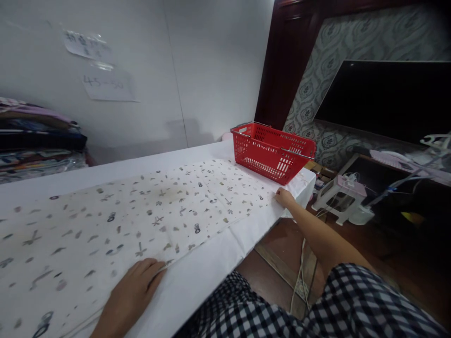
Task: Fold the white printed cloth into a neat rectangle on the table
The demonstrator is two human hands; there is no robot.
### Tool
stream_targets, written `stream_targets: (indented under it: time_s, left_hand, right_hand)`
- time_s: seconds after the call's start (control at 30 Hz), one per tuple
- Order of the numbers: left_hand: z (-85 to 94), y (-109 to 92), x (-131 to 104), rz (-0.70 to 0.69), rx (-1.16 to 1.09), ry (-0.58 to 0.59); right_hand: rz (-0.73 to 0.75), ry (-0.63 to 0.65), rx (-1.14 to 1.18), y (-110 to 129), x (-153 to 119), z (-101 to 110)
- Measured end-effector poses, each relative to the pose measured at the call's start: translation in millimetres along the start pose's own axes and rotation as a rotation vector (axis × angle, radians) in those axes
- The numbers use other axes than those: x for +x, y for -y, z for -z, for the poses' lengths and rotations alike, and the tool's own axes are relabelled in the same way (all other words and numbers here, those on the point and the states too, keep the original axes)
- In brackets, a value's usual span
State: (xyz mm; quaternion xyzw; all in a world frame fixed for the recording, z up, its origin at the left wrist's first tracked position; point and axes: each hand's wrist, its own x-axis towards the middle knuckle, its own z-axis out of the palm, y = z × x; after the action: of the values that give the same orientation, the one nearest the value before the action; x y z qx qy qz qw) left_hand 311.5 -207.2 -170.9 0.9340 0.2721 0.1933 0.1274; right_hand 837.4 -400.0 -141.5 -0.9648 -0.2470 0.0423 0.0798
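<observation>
A long white cloth [183,206] printed with small grey, brown and dark shapes lies spread over the white-covered table [225,249]. At its near edge, in the lower left, my left hand [136,291] has its fingertips and thumb closed on the hem. My right hand [284,198] reaches out to the far right end of the same cloth, fingers closed at its edge; the fingertips are partly hidden. Just beyond that hand stands a red plastic basket [271,152] with metal handles, apart from my fingers.
Folded fabrics [38,136] are stacked at the far left. Paper signs [111,87] hang on the white wall behind the table. Right of the table are a plastic stool [341,192], cables on the floor and a large dark screen [387,101].
</observation>
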Motion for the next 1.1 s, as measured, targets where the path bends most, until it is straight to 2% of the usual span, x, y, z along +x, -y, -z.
stream_targets:
  time_s: [0.17, 0.3, 0.47, 0.6, 0.7, 0.93, 1.1]
  left_hand:
    - [0.8, -1, -5, -0.002, -0.008, -0.019]
    - [0.5, -6, -8, 0.007, -0.005, -0.024]
    - [1.7, -12, -7, -0.001, 0.012, -0.029]
    - [2.3, -19, -1, -0.024, 0.024, -0.004]
    - [-0.2, -28, 8, -0.036, 0.010, 0.044]
    - [-14.8, -55, 33, -0.026, 0.003, 0.099]
    - [-21.6, -64, 43, 0.011, 0.001, 0.114]
  right_hand:
    - [0.026, -0.064, -0.013, -1, -7, -6]
    - [0.125, -0.142, -0.008, -3, -15, -6]
    - [0.431, -0.204, 0.044, 12, -32, -14]
    - [0.826, -0.193, 0.205, 36, -59, -31]
    - [0.995, -0.153, 0.275, 50, -76, -40]
    - [1.143, -0.122, 0.207, 67, -85, -41]
    - [1.201, -0.100, 0.183, 82, -95, -42]
